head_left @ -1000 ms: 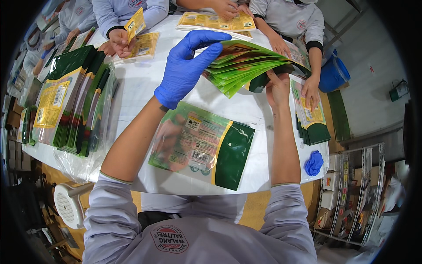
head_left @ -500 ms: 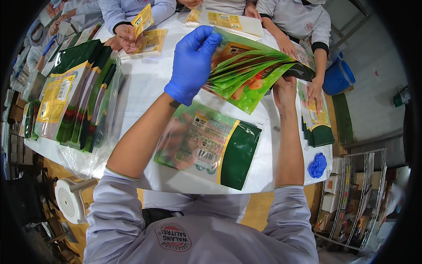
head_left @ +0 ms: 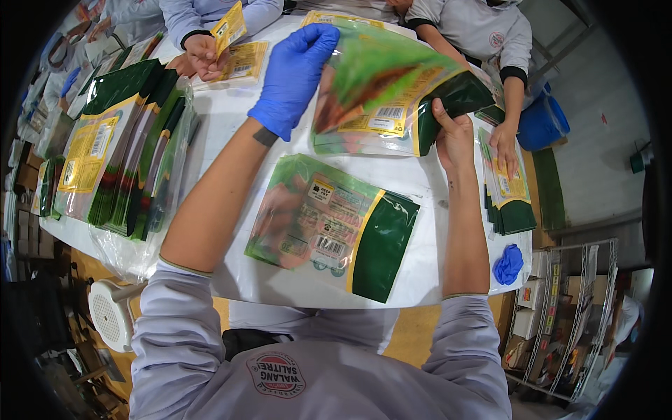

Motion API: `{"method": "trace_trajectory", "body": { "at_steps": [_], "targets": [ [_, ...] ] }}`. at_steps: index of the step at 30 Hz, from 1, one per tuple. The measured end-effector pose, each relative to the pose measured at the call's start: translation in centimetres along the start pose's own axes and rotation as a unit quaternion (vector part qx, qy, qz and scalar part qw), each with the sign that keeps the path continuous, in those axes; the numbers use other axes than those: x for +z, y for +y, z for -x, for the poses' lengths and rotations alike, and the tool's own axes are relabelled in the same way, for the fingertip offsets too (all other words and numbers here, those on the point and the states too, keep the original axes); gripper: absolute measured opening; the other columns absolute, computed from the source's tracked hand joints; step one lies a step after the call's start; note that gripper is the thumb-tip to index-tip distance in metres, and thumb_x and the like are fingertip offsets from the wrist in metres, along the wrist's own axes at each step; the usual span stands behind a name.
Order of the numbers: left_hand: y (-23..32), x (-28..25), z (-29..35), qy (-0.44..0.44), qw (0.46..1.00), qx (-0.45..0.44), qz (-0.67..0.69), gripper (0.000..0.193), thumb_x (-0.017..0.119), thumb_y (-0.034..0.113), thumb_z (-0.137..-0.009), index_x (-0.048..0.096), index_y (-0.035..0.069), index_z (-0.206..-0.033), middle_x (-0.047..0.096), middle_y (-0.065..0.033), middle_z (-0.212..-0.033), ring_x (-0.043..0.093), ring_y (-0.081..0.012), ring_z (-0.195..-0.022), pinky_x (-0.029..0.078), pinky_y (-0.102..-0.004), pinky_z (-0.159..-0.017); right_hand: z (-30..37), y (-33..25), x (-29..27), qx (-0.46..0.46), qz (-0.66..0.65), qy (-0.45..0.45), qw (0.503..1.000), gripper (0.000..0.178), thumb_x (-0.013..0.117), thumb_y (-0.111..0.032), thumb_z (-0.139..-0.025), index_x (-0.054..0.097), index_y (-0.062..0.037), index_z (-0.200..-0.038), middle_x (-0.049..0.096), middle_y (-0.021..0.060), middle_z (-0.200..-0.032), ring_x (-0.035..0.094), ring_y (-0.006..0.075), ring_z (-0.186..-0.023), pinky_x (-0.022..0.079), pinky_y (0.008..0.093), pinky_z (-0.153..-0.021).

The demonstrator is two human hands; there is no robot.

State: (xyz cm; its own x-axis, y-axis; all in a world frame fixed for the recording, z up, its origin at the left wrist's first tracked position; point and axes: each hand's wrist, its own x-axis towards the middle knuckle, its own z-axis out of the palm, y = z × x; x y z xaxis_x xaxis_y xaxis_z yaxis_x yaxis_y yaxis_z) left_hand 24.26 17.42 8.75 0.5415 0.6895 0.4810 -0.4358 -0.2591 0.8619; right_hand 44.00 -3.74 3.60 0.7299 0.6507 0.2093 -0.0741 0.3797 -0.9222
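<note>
Raised over the table is a batch of printed plastic pouches (head_left: 378,91), green and clear with yellow label panels and a dark green end. One or more green leaves in the middle of it are bent and smeared by motion. My left hand (head_left: 297,73), in a blue glove, pinches the far left corner of the batch. My bare right hand (head_left: 455,136) grips the dark green end, thumb on top. Below, nearer to me, a small stack of similar pouches (head_left: 329,224) lies on the white table, label side up and dark green end to the right.
A thick bundle of pouches (head_left: 105,150) in clear plastic stands at the left. A co-worker's hand rests on another pouch stack (head_left: 509,185) at the right, near a crumpled blue glove (head_left: 508,264). Co-workers across the table handle yellow-labelled packs (head_left: 241,63).
My left hand has moved left and slightly away with the pouch corner. The fanned pouches have swung over, and a yellow-labelled face shows now. My right thumb now lies on top of the dark green end.
</note>
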Motion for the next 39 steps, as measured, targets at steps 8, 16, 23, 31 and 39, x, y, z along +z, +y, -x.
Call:
{"method": "trace_trajectory", "body": {
  "at_steps": [8, 16, 23, 31, 39],
  "targets": [
    [1.5, -1.4, -2.1, 0.085, 0.950, 0.156, -0.259, 0.021, 0.067, 0.017, -0.100, 0.071, -0.001, -0.109, 0.073, -0.0062, -0.094, 0.062, -0.0120, -0.079, 0.050, -0.0265, -0.074, 0.1, 0.8, 1.6, 0.178, -0.094, 0.010, 0.979, 0.034, 0.074, -0.005, -0.094, 0.063, -0.0007, -0.126, 0.071, 0.0098, -0.120, 0.070, 0.0198, -0.107, 0.057, 0.0348, -0.096],
    [8.0, -6.7, -4.4, 0.102, 0.955, 0.115, -0.255, 0.025, 0.063, 0.022, -0.103, 0.068, -0.003, -0.105, 0.066, -0.0039, -0.078, 0.055, -0.0127, -0.064, 0.048, -0.0325, -0.062, -0.8, 3.0, -3.7, 0.179, 0.054, 0.092, 0.978, 0.030, 0.075, -0.007, -0.094, 0.065, -0.0012, -0.121, 0.073, 0.0099, -0.117, 0.072, 0.0184, -0.102, 0.059, 0.0351, -0.091],
    [13.5, -9.1, 0.3, 0.008, 0.996, 0.026, -0.086, 0.022, 0.070, 0.015, -0.099, 0.072, 0.000, -0.115, 0.072, 0.0003, -0.103, 0.063, -0.0062, -0.091, 0.048, -0.0218, -0.084, 0.1, -1.4, -0.5, -0.294, 0.601, 0.148, 0.728, 0.039, 0.080, -0.026, -0.087, 0.071, -0.0014, -0.116, 0.071, 0.0185, -0.119, 0.064, 0.0380, -0.116, 0.045, 0.0424, -0.105],
    [19.0, -1.6, 4.2, -0.125, 0.982, 0.008, -0.143, 0.025, 0.069, 0.022, -0.101, 0.072, 0.000, -0.112, 0.068, 0.0019, -0.093, 0.057, -0.0040, -0.082, 0.046, -0.0207, -0.075, 7.9, -14.5, 14.1, -0.571, 0.385, -0.073, 0.721, 0.028, 0.083, -0.006, -0.081, 0.078, -0.0072, -0.108, 0.073, 0.0060, -0.114, 0.065, 0.0197, -0.103, 0.048, 0.0309, -0.091],
    [19.9, 1.1, 5.0, -0.123, 0.989, -0.034, -0.079, 0.023, 0.068, 0.011, -0.099, 0.072, 0.001, -0.120, 0.072, -0.0009, -0.107, 0.064, -0.0070, -0.098, 0.050, -0.0234, -0.092, 8.4, -15.3, 13.8, -0.569, 0.397, -0.049, 0.719, 0.029, 0.085, -0.003, -0.076, 0.080, -0.0082, -0.104, 0.072, 0.0060, -0.112, 0.065, 0.0188, -0.099, 0.049, 0.0299, -0.086]
  ]
}}
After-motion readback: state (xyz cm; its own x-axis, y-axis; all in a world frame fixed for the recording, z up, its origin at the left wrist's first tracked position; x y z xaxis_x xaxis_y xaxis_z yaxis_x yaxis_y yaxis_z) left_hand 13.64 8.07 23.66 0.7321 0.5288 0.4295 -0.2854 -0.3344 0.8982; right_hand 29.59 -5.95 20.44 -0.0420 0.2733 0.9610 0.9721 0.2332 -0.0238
